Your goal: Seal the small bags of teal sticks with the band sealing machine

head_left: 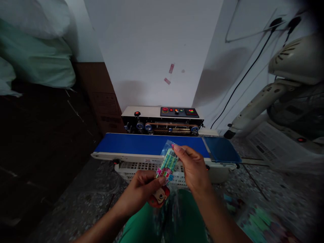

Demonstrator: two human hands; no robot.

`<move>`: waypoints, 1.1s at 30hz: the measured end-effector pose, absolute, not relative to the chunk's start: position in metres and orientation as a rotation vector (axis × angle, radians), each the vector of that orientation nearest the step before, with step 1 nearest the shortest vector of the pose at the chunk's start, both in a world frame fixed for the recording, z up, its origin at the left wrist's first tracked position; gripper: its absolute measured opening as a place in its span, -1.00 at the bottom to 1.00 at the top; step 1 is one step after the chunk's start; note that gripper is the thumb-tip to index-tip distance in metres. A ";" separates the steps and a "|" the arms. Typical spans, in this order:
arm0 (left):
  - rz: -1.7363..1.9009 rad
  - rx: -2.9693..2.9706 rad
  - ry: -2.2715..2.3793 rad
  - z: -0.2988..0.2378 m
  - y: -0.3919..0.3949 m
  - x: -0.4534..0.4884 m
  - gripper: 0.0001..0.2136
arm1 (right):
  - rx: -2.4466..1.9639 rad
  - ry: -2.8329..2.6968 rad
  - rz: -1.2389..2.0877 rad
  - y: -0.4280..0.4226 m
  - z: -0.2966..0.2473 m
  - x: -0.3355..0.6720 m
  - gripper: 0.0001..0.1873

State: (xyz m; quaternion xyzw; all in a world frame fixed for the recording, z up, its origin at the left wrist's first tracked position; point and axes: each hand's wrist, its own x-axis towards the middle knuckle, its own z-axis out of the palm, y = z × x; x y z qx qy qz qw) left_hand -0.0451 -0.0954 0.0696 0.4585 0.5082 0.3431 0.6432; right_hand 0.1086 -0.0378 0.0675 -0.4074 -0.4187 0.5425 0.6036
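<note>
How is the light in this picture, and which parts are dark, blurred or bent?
In the head view the white wall is brightest, with soft shadows; the left side and the corners fall dark; the fan at the right edge looks blurred and stretched; the packet held by the left hand and right hand is fairly sharp.

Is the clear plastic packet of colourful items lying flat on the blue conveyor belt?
No, the clear plastic packet is held up in front of the blue conveyor belt, pinched between the left hand and right hand.
</note>
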 end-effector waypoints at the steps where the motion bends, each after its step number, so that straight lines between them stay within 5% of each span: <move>1: 0.779 1.040 1.159 0.069 -0.095 -0.045 -0.68 | -0.949 -0.978 1.237 -0.038 0.068 0.109 -0.70; 15: 0.961 0.975 1.099 0.066 -0.092 -0.046 -0.69 | -0.854 -1.227 1.617 -0.063 0.071 0.110 -0.72; 33: 1.116 1.138 1.162 0.071 -0.102 -0.037 -0.69 | -1.147 -1.539 1.388 -0.086 0.071 0.109 -0.68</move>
